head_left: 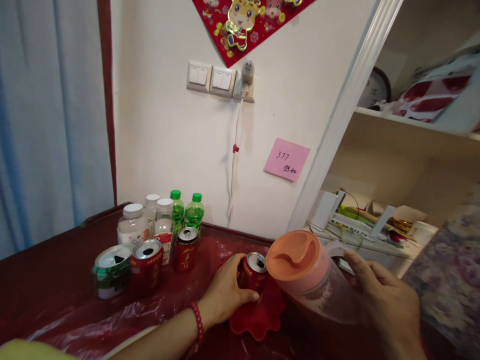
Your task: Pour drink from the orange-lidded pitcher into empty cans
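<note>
My left hand [228, 290], with a red bead bracelet at its wrist, is wrapped round a red drink can [254, 272] whose top is opened. The can stands upright over a red scalloped dish [257, 317]. In my right hand [390, 300] is the handle of a clear plastic pitcher [333, 295]. The pitcher leans to the left, its orange lid [294, 255] close beside the can's top. Whether liquid passes between them I cannot tell. My right fingers partly hide the handle.
Left on the dark red table [56, 280] stand a green can [111, 275], red cans [146, 267] [186, 250], white-capped jars [131, 227] and green-capped bottles [194, 212]. A white cord [234, 170] hangs down the wall. Cluttered shelves [375, 225] rise on the right.
</note>
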`<state>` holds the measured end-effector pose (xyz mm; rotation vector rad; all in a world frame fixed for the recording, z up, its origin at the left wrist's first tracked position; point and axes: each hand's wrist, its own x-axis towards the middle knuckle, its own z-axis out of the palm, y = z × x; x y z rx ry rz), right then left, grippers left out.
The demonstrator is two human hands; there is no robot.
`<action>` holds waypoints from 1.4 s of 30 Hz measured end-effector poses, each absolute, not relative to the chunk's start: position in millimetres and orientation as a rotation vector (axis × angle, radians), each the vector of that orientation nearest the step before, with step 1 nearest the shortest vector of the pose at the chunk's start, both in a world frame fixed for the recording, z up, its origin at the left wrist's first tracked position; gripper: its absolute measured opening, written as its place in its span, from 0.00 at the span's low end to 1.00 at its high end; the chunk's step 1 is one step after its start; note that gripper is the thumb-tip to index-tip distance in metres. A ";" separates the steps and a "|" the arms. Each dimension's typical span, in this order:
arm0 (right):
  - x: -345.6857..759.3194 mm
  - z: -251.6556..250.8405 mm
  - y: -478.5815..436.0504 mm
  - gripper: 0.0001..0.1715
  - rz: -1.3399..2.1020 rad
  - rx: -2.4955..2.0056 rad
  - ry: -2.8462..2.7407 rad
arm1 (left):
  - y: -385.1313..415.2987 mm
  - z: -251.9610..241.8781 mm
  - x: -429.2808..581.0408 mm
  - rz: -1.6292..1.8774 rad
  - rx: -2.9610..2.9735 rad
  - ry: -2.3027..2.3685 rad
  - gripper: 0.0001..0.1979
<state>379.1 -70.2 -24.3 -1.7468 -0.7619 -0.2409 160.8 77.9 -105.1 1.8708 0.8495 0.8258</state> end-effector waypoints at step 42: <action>376.6 -21.3 -70.4 0.32 -0.143 -1.764 -0.667 | 76.6 -105.1 159.5 0.820 1.875 0.855 0.36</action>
